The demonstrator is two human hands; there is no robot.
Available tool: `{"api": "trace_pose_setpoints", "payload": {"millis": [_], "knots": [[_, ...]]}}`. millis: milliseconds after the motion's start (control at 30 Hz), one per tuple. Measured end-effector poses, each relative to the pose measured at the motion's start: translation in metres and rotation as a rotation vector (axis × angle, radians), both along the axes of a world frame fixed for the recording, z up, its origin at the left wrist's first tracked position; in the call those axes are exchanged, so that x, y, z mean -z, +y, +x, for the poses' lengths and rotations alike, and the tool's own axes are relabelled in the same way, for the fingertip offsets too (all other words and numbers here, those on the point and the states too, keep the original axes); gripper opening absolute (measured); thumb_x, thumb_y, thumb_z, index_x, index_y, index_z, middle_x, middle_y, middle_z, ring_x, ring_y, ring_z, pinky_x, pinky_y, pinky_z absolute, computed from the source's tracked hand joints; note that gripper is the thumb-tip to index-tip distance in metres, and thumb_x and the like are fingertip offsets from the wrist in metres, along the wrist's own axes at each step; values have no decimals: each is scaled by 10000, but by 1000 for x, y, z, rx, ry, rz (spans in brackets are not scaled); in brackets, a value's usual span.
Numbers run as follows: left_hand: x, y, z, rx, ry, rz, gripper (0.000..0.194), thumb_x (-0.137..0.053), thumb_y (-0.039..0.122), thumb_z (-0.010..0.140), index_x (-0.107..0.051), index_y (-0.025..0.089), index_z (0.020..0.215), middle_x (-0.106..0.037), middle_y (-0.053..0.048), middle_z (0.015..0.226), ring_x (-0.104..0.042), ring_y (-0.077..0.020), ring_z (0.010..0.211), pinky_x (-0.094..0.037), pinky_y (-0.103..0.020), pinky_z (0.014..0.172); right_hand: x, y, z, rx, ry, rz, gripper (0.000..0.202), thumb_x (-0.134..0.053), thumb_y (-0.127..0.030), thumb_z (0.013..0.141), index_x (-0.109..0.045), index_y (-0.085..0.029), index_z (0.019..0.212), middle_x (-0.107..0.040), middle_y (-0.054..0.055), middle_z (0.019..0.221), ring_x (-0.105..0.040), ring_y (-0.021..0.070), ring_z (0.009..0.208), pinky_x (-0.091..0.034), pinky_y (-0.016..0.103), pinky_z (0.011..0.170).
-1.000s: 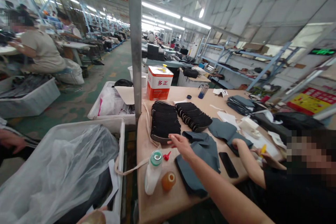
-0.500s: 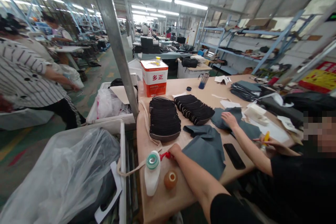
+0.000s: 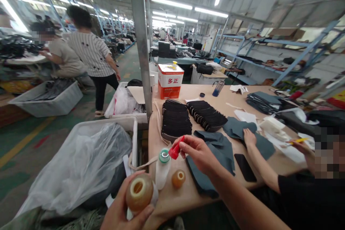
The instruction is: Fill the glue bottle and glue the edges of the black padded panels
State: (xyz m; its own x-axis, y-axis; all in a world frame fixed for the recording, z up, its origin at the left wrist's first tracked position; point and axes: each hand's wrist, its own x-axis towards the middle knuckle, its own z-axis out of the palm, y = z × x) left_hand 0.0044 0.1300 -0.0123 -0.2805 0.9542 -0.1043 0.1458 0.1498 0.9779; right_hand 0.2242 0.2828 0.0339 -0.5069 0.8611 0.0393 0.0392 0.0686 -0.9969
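My left hand point(image 3: 129, 205) is wrapped round an amber bottle point(image 3: 138, 196), its open mouth facing up toward me. Between the fingertips of my right hand point(image 3: 198, 149) is a red pointed nozzle cap point(image 3: 174, 151), tip up. Just left of and below that cap, a white bottle point(image 3: 162, 176) with a green top stands on the tabletop point(image 3: 167, 208). A smaller amber bottle point(image 3: 178, 179) with an open mouth is beside it. Behind my right hand lie grey fabric pieces point(image 3: 215, 147) and two rows of stacked black pieces point(image 3: 176, 122).
A co-worker's hand point(image 3: 249, 137) rests on grey fabric at right; their other hand holds a yellow tool point(image 3: 299, 140). A phone point(image 3: 245, 167) lies nearby. A red-and-white can point(image 3: 170, 82) stands behind. Left are a plastic-filled bin point(image 3: 136, 129) and metal post point(image 3: 141, 43).
My left hand has come into view with the amber bottle. My right hand has lifted the red cap above the table. The view has shifted left, and the person in stripes has walked farther off.
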Motion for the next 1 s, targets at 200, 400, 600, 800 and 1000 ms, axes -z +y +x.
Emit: {"api": "trace_pose_setpoints", "payload": {"millis": [200,400,600,800,1000], "knots": [[-30,15,15,214,-137,64,722,-837,486,660,-579,191,1265,-722,-90,1216,-661,-325,1142,-534,-368,1008,-76,-54,-30,-163,73,362,190,-618,-314,1024,-700,-144,1006,-674,58,925,-615,173,845,-471,271,791],[-51,13,16,265,-164,74,644,-832,446,664,-612,189,1212,-728,-86,1174,-649,-320,1108,-523,-383,976,-89,-62,-37,-158,-112,569,194,-610,-316,1033,-679,-164,934,-651,39,864,-589,175,796,-449,277,753],[-50,13,4,359,-158,146,654,-793,528,727,-601,200,1259,-700,-99,1285,-608,-325,1217,-483,-383,1048,-100,-65,-45,-273,-185,517,293,-722,-433,967,-682,-161,868,-620,28,866,-552,157,770,-434,263,708],[-62,14,-3,408,-135,189,618,-741,560,787,-570,202,1261,-703,-84,1233,-624,-296,1151,-491,-359,987,-109,-59,-47,-333,-229,473,275,-774,-416,924,-704,-151,905,-650,37,929,-534,148,759,-421,256,679],[-78,14,-7,442,-117,210,560,-721,550,826,-591,212,1252,-703,-63,1196,-621,-275,1124,-464,-345,987,-114,-48,-47,-459,-98,219,336,-828,-422,877,-719,-134,1010,-675,60,955,-595,160,811,-470,261,747]]}}
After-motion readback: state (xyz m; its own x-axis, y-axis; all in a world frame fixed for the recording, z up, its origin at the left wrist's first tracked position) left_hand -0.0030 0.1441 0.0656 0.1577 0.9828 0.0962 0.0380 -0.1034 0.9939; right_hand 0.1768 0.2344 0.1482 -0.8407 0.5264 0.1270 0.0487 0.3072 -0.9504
